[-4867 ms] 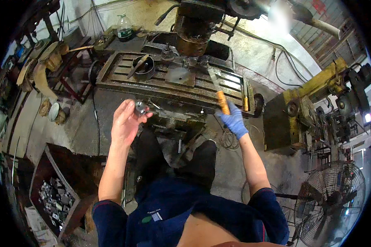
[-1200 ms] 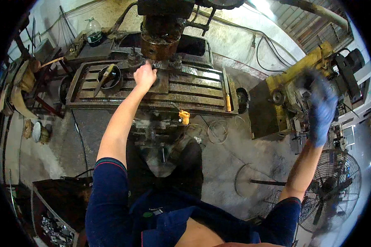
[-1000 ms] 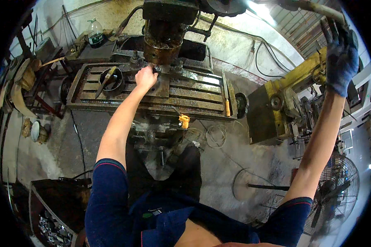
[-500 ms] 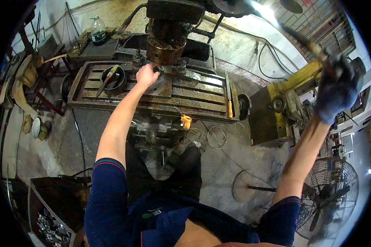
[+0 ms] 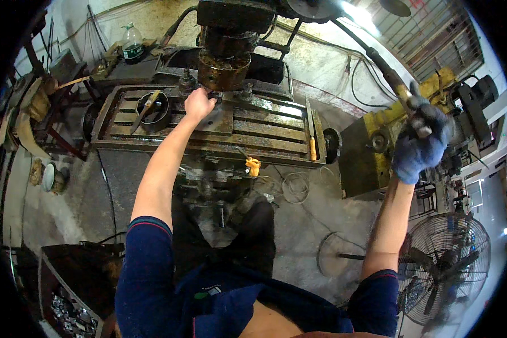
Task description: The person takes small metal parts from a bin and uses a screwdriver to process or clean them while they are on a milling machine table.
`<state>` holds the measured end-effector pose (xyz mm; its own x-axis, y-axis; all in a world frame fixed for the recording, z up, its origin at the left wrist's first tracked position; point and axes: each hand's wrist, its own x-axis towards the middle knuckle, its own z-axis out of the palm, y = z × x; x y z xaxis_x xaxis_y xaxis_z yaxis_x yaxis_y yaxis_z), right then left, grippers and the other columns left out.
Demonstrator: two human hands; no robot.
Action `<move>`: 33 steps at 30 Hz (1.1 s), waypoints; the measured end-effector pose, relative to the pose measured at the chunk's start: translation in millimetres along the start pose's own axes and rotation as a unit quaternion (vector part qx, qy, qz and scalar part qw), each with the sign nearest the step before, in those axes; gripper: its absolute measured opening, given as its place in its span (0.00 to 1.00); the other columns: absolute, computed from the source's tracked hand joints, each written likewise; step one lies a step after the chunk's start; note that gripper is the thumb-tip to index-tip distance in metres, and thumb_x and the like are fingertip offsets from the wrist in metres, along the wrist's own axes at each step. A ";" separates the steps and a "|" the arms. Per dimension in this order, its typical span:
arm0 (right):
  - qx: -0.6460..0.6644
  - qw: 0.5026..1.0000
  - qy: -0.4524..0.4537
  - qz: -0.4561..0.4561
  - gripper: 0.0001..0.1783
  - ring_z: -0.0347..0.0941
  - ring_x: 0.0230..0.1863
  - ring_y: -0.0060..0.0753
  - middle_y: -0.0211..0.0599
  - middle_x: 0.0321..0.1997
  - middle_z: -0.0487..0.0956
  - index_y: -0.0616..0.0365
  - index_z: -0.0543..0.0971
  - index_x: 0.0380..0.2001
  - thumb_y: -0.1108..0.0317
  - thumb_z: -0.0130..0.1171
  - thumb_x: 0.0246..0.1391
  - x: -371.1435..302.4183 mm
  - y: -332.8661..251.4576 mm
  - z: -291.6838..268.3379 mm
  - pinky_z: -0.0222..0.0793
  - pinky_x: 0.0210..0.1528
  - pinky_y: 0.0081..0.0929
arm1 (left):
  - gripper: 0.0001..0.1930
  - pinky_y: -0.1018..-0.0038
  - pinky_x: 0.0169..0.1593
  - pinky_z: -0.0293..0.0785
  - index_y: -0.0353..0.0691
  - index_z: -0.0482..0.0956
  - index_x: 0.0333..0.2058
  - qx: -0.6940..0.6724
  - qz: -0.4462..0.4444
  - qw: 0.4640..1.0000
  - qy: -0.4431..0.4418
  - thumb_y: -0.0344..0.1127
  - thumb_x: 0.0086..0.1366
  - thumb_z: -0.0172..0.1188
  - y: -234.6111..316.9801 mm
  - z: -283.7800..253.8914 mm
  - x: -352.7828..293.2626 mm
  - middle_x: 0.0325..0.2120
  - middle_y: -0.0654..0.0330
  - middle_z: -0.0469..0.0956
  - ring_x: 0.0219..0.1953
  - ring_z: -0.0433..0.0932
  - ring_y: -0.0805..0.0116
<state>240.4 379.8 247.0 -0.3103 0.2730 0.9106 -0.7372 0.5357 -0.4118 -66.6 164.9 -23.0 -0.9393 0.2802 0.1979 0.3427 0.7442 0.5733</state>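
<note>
My bare left hand (image 5: 199, 104) is closed beside a dark part under the machine's round, oily spindle head (image 5: 224, 72); whatever its fingers hold is hidden. Beneath it a flat metal plate (image 5: 223, 123) lies on the slotted machine table (image 5: 265, 133). Out to the right, my right hand (image 5: 421, 139), in a blue-and-black glove, is wrapped round the end of a long dark lever (image 5: 382, 65) reaching down from the machine's top. Left of my bare hand stands a round black pot (image 5: 162, 117) with a brush (image 5: 151, 101) laid across it.
A file with a yellow handle (image 5: 313, 147) lies at the table's right end. An orange-yellow fitting (image 5: 253, 166) sits at the front edge. Right of the table stands a yellow-and-dark machine (image 5: 359, 149), with a large fan (image 5: 445, 262) nearer me. A metal-scrap bin (image 5: 70, 312) is at lower left.
My right hand has swung the lever down and inward to the left. My left hand stays in nearly the same place under the spindle head.
</note>
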 end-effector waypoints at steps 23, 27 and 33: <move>-0.056 0.998 0.012 -0.037 0.23 0.65 0.20 0.25 0.44 0.25 0.76 0.66 0.73 0.21 0.55 0.42 0.56 -10.5 10.5 2.3 0.58 0.25 0.21 | 0.16 0.61 0.37 0.73 0.37 0.80 0.31 -0.009 0.027 0.999 0.033 0.43 0.46 0.63 -14.7 9.7 5.8 0.27 0.46 0.78 0.34 0.77 0.51; -0.100 0.994 0.013 -0.047 0.22 0.68 0.22 0.27 0.47 0.26 0.77 0.65 0.73 0.22 0.56 0.42 0.57 -22.7 14.1 -8.4 0.63 0.30 0.23 | 0.17 0.61 0.38 0.73 0.36 0.80 0.31 -0.003 0.019 0.999 0.026 0.43 0.46 0.63 -6.4 5.1 1.9 0.28 0.45 0.77 0.35 0.76 0.50; -0.147 0.984 -0.002 -0.101 0.19 0.70 0.24 0.25 0.41 0.27 0.78 0.65 0.75 0.25 0.58 0.43 0.54 -2.8 10.1 0.6 0.64 0.27 0.23 | 0.17 0.61 0.40 0.72 0.42 0.80 0.36 -0.008 0.017 1.000 0.012 0.42 0.47 0.62 -0.9 -2.1 -0.5 0.29 0.48 0.78 0.36 0.76 0.51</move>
<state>233.4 384.0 240.3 -0.1779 0.1358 0.9746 -0.5792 0.7862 -0.2153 -66.4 162.8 -21.9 -0.9274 0.2898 0.2366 0.3741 0.7253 0.5780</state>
